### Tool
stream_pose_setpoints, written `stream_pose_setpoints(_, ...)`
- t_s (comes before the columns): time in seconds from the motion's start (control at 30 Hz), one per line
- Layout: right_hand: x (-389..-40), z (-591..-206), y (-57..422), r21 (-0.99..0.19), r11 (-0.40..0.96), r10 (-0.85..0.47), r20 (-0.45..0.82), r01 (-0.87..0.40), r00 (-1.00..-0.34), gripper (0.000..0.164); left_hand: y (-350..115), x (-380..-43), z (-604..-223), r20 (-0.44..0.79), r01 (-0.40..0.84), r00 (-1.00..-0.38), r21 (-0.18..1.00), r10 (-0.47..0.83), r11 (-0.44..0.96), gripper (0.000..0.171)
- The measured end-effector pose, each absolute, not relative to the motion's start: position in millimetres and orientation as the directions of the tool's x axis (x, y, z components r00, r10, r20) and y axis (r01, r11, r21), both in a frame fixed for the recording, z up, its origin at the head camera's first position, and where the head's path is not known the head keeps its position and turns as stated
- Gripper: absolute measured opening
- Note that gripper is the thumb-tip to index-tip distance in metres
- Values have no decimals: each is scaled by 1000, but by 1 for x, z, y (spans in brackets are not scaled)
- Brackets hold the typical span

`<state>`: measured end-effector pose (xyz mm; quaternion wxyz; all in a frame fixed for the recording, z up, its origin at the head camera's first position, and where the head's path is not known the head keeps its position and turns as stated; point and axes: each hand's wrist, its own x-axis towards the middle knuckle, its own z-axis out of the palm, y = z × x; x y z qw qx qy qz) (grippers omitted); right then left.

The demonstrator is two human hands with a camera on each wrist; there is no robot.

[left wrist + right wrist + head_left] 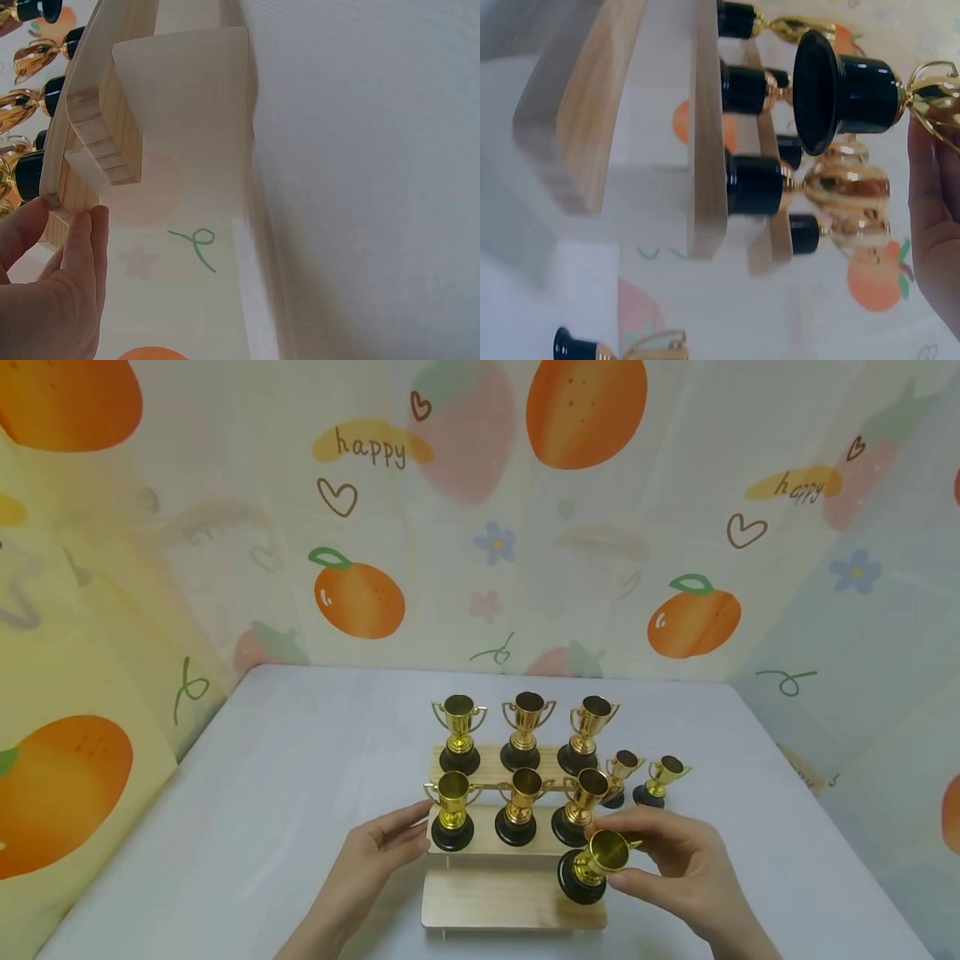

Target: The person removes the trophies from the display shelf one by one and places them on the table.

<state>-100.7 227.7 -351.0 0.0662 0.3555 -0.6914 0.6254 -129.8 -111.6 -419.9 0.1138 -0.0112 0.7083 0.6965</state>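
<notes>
My right hand pinches a small gold trophy cup with a black base, thumb and fingers on either side of the cup. The trophy is tilted above the right end of the bottom tier; in the right wrist view the hollow underside of its base shows, clear of the wood. With thumb and fingers, my left hand pinches the left end of the middle tier of a wooden stepped stand. In the left wrist view, the fingers lie against that board end.
Three trophies stand on the top tier, including a middle one, and three on the middle tier, including a left one. Two more trophies, one at the far right, stand on the white tabletop. A fruit-printed cloth hangs behind.
</notes>
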Motion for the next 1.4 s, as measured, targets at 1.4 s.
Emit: stream_pose_setpoints(1.4,-142,-387,366,-861,-33,-72,508,-507,-858,46,-111,-131,-419,-203,-198,-967,979,153,49,58)
